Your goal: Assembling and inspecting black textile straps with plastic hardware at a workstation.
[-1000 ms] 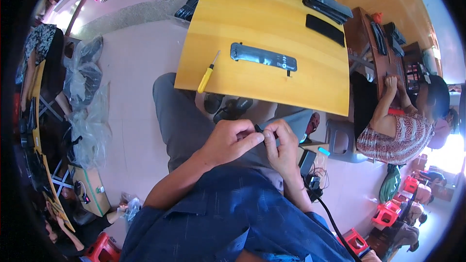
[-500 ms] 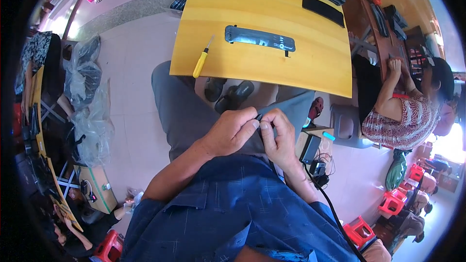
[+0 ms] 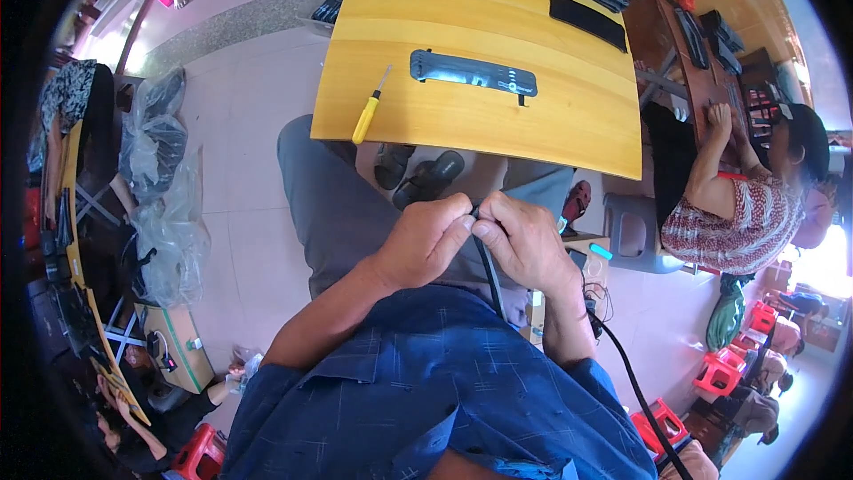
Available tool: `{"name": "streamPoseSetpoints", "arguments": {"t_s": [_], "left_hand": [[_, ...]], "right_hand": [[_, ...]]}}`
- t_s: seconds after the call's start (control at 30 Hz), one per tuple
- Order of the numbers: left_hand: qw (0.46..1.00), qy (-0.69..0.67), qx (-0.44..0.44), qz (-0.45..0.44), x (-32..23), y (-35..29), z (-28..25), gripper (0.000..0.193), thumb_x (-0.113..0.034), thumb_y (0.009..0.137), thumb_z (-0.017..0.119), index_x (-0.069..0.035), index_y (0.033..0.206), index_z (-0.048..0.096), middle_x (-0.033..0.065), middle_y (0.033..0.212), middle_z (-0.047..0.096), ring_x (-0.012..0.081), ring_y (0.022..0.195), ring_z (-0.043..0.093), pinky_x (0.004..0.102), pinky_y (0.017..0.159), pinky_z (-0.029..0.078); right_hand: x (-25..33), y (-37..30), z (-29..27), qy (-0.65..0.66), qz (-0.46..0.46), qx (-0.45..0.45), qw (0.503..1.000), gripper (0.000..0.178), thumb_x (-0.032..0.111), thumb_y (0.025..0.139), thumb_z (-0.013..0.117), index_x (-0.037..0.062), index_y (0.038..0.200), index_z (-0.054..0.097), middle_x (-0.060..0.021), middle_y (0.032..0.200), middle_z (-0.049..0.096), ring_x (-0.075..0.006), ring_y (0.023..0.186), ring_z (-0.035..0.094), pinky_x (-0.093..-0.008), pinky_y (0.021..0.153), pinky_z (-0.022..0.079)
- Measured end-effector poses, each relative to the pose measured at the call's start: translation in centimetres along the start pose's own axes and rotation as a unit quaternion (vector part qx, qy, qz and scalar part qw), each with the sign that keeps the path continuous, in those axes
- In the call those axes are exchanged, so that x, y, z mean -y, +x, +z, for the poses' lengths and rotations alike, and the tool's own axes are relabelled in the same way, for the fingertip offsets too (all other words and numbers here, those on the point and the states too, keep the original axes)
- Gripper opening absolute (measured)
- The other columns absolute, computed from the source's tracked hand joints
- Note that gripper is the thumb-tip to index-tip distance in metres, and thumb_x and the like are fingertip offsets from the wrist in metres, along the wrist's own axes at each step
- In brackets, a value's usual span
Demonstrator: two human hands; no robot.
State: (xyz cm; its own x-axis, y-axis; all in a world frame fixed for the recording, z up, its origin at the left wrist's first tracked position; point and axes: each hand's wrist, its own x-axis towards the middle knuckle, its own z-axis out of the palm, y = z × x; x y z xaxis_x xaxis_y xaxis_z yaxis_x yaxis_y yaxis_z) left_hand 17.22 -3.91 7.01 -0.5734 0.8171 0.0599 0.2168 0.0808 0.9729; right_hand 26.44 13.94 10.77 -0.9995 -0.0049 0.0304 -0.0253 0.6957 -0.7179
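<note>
Only the head view here. Both hands sit together over the lap, near the table's [image 3: 569, 147] near edge. The left hand [image 3: 425, 244] and right hand [image 3: 524, 244] are pressed fingertip to fingertip, both pinching the end of a thin black cable [image 3: 487, 271]. The cable drops from the pinch down between the hands toward the shirt; what looks like the same cable runs off to the lower right. Whatever's at the cable tip is hidden under the fingers, so can't tell what it is.

My read: the step in hand is fiddly work on the cable end, fitting or stripping something. The next move needs a steady pinch and small finger motion, not force.

On the table, farther out: a yellow screwdriver [image 3: 368, 111] near the left edge, a long dark panel [image 3: 473, 77] in the middle, untouched. Another person [image 3: 737, 213] sits on the right at their own bench.
</note>
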Motion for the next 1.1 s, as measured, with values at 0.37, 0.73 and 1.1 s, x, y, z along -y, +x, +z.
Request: {"name": "streamPoseSetpoints", "arguments": {"t_s": [0.37,0.73,1.1], "left_hand": [[0.999,-0.051,-0.002,-0.007,0.6,-0.5,-0.1,0.024,-0.016,0.101,0.056,-0.001,0.084,0.046,0.0195,0.069,0.045,0.0356,0.061,0.051,0.0437,0.058,0.040],[0.939,-0.316,-0.087,-0.101,0.5,-1.0,2.2,0.029,-0.027,0.109,0.048,-0.007,0.088,0.051,-0.0039,0.069,0.050,0.0047,0.060,0.046,0.0228,0.053,0.038],[0.975,-0.182,-0.060,-0.111,0.0,0.3,0.6,0.037,-0.025,0.106,0.056,-0.002,0.078,0.050,0.0020,0.063,0.044,0.0082,0.062,0.039,0.0314,0.054,0.037]], "right_hand": [[-0.2,1.0,0.1,0.021,-0.052,0.010,0.998,0.014,0.007,0.092,0.062,0.0027,0.081,0.054,-0.0126,0.066,0.053,-0.0325,0.057,0.054,-0.0405,0.054,0.043],[-0.8,0.2,4.2,0.244,0.020,-0.178,0.953,0.017,0.004,0.094,0.062,0.0038,0.079,0.054,-0.0037,0.063,0.049,-0.0086,0.054,0.047,-0.0280,0.051,0.039],[-1.4,1.1,2.9,0.210,-0.019,-0.115,0.971,0.015,0.010,0.090,0.065,0.0038,0.081,0.054,-0.0083,0.068,0.050,-0.0266,0.057,0.050,-0.0343,0.055,0.040]]}}
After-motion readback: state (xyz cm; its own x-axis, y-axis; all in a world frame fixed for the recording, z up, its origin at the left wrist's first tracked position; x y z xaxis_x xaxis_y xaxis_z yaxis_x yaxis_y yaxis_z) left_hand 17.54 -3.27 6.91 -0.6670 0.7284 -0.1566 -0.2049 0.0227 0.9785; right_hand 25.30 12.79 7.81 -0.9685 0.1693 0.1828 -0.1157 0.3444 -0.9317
